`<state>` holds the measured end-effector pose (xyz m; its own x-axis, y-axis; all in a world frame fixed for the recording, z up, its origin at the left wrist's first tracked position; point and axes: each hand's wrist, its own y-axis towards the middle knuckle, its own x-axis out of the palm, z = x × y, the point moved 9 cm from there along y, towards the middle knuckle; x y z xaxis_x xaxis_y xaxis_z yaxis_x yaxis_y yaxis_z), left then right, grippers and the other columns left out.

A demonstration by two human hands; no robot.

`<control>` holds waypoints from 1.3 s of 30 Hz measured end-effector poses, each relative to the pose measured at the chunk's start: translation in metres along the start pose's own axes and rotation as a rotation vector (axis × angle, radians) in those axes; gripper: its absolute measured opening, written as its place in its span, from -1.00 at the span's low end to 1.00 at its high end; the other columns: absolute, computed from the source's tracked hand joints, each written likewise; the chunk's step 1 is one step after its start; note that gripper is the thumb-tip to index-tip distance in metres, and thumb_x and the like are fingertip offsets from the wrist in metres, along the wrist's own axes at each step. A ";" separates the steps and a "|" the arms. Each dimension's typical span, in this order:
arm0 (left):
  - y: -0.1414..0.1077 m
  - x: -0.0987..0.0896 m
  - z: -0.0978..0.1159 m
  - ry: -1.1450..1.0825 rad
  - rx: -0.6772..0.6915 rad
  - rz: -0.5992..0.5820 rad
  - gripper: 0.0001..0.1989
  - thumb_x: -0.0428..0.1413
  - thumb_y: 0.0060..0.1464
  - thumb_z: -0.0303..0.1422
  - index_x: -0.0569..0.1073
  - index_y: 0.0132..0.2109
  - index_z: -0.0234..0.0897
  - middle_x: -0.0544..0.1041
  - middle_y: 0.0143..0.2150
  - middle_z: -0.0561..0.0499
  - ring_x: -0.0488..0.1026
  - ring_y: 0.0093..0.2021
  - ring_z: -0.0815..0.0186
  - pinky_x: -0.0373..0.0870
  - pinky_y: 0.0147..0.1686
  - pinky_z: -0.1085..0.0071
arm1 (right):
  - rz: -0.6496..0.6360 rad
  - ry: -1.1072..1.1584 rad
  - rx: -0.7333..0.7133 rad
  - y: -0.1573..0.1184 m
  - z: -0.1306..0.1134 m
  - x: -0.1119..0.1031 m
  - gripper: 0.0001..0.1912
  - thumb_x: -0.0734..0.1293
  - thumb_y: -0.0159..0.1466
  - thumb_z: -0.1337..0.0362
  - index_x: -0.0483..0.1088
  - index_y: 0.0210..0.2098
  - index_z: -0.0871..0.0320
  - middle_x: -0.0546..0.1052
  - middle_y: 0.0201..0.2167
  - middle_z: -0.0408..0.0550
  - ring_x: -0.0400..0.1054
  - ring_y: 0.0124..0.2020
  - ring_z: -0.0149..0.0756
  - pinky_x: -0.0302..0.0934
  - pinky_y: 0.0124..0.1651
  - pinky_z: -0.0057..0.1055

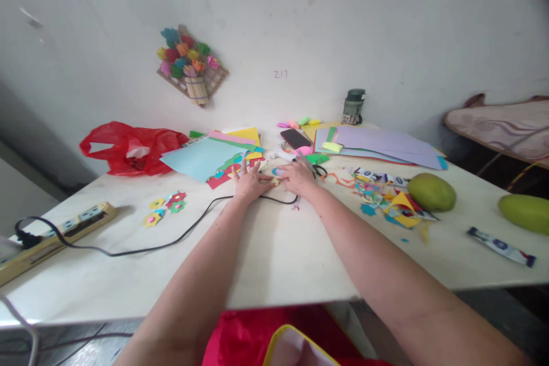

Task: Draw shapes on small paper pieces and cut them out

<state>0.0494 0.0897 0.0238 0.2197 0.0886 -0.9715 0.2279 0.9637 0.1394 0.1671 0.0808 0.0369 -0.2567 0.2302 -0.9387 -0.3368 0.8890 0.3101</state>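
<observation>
Both hands rest on the white table, close together near its middle. My left hand (252, 183) lies with its fingers spread, its thumb and fingertips by a small pale yellow paper piece (275, 182). My right hand (299, 177) is bent over the table just right of that piece, its fingertips close to a small blue bit (277, 171); what its fingers hold, if anything, is too small to make out. A white glue gun (283, 155) lies just beyond the hands, partly hidden. Its black cord (201, 218) runs left across the table.
Paper flowers (175, 200) and a power strip (60, 237) lie left. Behind are a red bag (132, 148), coloured sheets (206, 157), a phone (295, 138) and a bottle (354, 107). Right are paper scraps (386, 203), green fruit (432, 192) and a tube (501, 246).
</observation>
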 end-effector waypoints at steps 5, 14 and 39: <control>0.001 0.002 -0.001 0.003 -0.005 -0.012 -0.58 0.02 -0.03 0.09 0.47 -0.03 0.21 0.04 0.34 0.25 -0.50 0.35 -0.05 -0.55 0.18 -0.19 | 0.013 -0.010 0.008 0.000 0.000 -0.001 -0.66 0.21 0.14 0.41 0.55 -0.24 -0.03 0.41 0.09 -0.21 0.25 0.10 -0.21 0.04 0.11 -0.19; 0.003 0.003 -0.002 0.009 -0.009 -0.010 -0.55 0.03 -0.06 0.11 0.48 -0.02 0.19 0.02 0.35 0.25 -0.52 0.34 -0.08 -0.53 0.19 -0.19 | -0.001 -0.011 0.016 0.002 0.002 0.001 -0.66 0.22 0.15 0.41 0.55 -0.25 -0.05 0.40 0.10 -0.23 0.24 0.11 -0.20 0.03 0.12 -0.18; 0.007 0.008 -0.008 0.003 -0.019 -0.004 -0.42 0.01 -0.07 0.14 0.39 0.10 0.12 -0.06 0.38 0.16 -0.54 0.33 -0.11 -0.49 0.17 -0.21 | 0.093 0.039 -0.042 0.000 -0.004 -0.003 -0.69 0.22 0.15 0.40 0.55 -0.25 0.02 0.39 0.11 -0.19 0.26 0.08 -0.20 0.03 0.15 -0.19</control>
<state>0.0454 0.0995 0.0152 0.2163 0.0852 -0.9726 0.2111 0.9685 0.1318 0.1641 0.0785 0.0400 -0.3232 0.2948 -0.8992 -0.3473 0.8470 0.4025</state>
